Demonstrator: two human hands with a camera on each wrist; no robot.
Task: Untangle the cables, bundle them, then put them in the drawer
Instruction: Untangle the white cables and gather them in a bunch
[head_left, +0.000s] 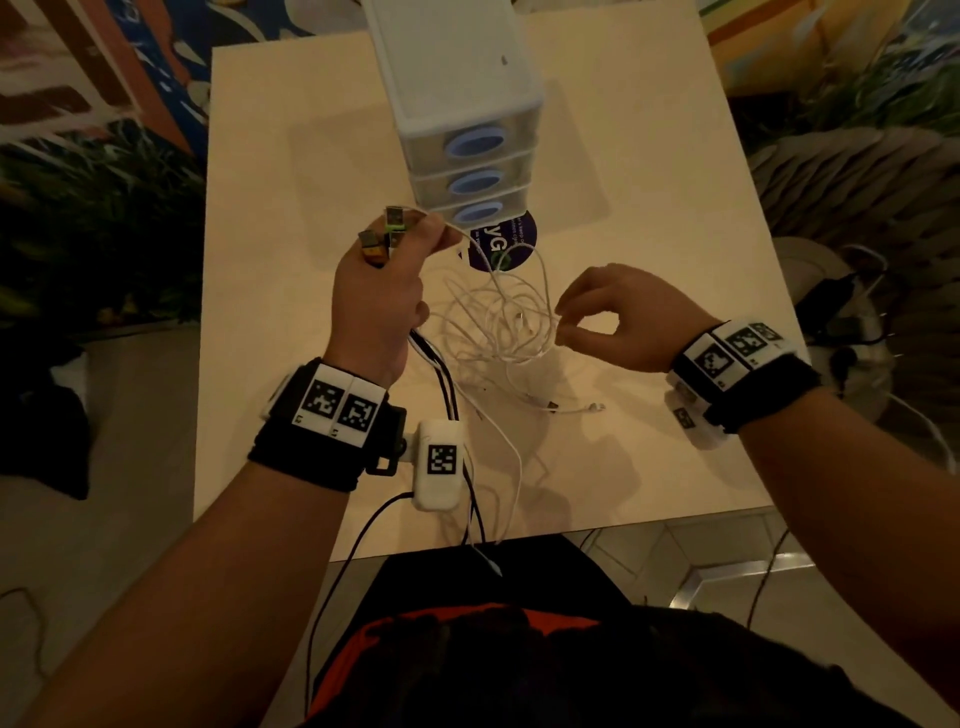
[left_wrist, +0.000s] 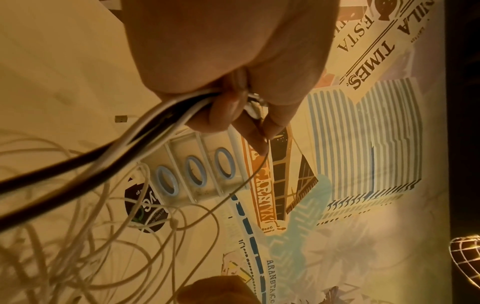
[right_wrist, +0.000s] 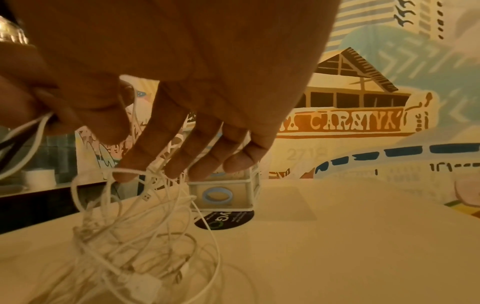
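My left hand (head_left: 402, 247) is raised in front of the drawer unit (head_left: 462, 130) and grips a bunch of black and white cable ends (left_wrist: 145, 131). Their USB plugs (head_left: 392, 228) stick out above the fist. From that fist, white cables run down into a loose tangle (head_left: 498, 322) on the table (head_left: 649, 208). My right hand (head_left: 563, 332) is at the tangle's right side. Its thumb and index finger (right_wrist: 124, 168) pinch a white loop (right_wrist: 103, 179) and lift it. The three stacked drawers with blue ring handles (left_wrist: 193, 171) are closed.
A dark round sticker (head_left: 501, 244) lies on the table just before the drawers. Loose plug ends (head_left: 571, 405) trail toward the front edge (head_left: 649, 514). A white fan-like appliance (head_left: 836, 312) stands right of the table, and a painted mural wall (right_wrist: 363, 115) lies behind.
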